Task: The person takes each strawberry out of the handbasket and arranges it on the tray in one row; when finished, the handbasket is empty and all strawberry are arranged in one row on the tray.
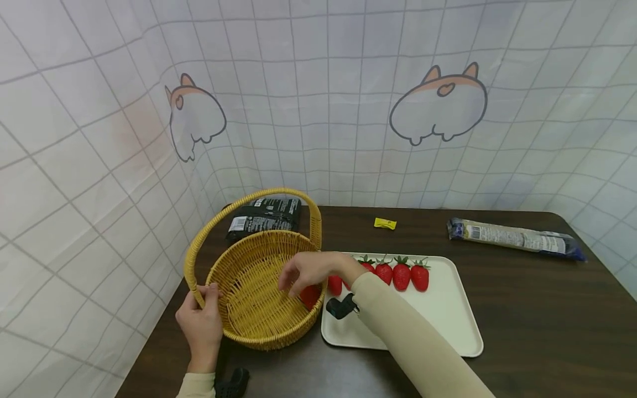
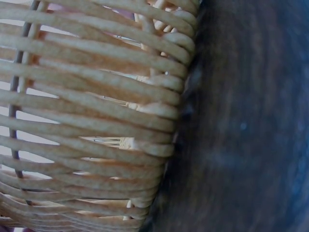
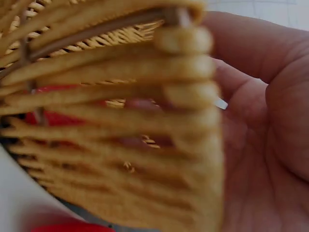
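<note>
A yellow wicker basket (image 1: 249, 331) with a tall arched handle (image 1: 199, 237) stands tilted on the table. My left hand (image 1: 201, 320) grips the handle's base at the left rim. In the left wrist view the woven side (image 2: 91, 111) fills half the frame. My right hand (image 1: 311, 271) reaches over the right rim into the basket, fingers loosely bent, with nothing visible between them. Below it a red strawberry (image 1: 309, 297) lies inside, showing through the weave in the right wrist view. To the right, several strawberries (image 1: 401, 275) lie on a white tray (image 1: 443, 326).
Behind the basket lies a black package (image 1: 266, 215). A small yellow packet (image 1: 385, 223) sits at the back of the dark table (image 1: 537, 309), and a long blue-ended package (image 1: 515, 237) lies at the back right. A checked cloth (image 1: 348, 138) hangs behind.
</note>
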Action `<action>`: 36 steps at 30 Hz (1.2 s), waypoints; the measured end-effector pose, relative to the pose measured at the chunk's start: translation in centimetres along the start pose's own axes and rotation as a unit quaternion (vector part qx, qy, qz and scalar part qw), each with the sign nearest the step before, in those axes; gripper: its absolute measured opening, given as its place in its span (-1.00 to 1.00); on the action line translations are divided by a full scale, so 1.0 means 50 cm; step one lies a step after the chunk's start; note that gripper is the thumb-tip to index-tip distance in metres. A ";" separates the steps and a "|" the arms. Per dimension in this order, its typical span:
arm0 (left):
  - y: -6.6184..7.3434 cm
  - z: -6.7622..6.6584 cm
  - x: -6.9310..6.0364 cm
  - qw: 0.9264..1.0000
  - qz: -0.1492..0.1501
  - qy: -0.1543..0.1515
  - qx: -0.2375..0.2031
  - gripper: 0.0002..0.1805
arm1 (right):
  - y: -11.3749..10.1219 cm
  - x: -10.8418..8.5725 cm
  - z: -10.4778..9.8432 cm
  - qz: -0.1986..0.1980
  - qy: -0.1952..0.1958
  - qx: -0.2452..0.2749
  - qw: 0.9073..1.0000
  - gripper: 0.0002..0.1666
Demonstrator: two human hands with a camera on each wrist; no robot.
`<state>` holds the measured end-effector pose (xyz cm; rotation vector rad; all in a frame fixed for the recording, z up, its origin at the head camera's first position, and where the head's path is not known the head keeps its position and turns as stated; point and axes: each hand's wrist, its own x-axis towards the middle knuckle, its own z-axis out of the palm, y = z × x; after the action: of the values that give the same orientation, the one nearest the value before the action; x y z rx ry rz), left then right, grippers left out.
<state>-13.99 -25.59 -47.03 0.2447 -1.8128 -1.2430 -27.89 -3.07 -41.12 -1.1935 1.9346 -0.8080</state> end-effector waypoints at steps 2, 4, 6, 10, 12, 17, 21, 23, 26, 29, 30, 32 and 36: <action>-0.002 -0.002 -0.001 1.000 -0.002 0.003 0.004 -0.78 | 0.001 0.013 0.000 0.012 -0.019 0.003 1.000 -0.65; -0.003 -0.003 -0.002 1.000 -0.003 0.006 0.007 -0.78 | 0.002 0.024 0.001 0.027 -0.034 0.004 0.999 -0.66; -0.003 -0.004 -0.004 1.000 -0.001 0.007 0.007 -0.78 | -0.001 0.028 0.002 0.042 -0.041 -0.005 0.998 -0.65; -0.004 -0.004 -0.005 1.000 0.008 0.008 0.010 -0.78 | -0.008 0.026 0.001 0.066 -0.054 -0.034 0.996 -0.62; -0.005 -0.003 -0.004 1.000 0.012 0.008 0.010 -0.78 | -0.010 0.024 -0.001 0.072 -0.066 -0.044 0.994 -0.60; -0.005 -0.002 -0.002 1.000 0.012 0.007 0.006 -0.79 | -0.013 0.024 -0.004 0.075 -0.109 -0.057 0.990 -0.60; 0.000 0.000 -0.001 1.000 0.010 0.006 -0.001 -0.78 | -0.018 0.024 -0.008 0.085 -0.148 -0.059 0.984 -0.60; 0.002 0.001 0.000 1.000 0.011 0.006 -0.004 -0.77 | -0.021 0.025 -0.009 0.092 -0.163 -0.064 0.980 -0.59; 0.004 0.001 0.001 1.000 0.016 0.008 -0.002 -0.76 | -0.023 0.026 -0.008 0.089 -0.178 -0.084 0.976 -0.60; 0.004 0.001 0.003 1.000 0.016 0.010 0.001 -0.76 | -0.025 0.026 -0.003 0.091 -0.182 -0.087 0.975 -0.62; 0.004 0.001 0.003 1.000 0.016 0.010 0.002 -0.75 | -0.025 0.026 -0.002 0.091 -0.183 -0.087 0.975 -0.63; 0.003 0.002 0.004 1.000 0.015 0.009 0.003 -0.74 | -0.025 0.024 0.001 0.096 -0.181 -0.081 0.975 -0.64; 0.001 0.002 0.003 1.000 0.018 0.006 0.007 -0.74 | -0.023 0.020 0.003 0.092 -0.178 -0.073 0.977 -0.66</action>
<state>-14.15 -25.61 -46.91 0.2253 -1.8077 -1.2016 -27.55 -4.46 -40.55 -1.1335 1.7936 -0.3319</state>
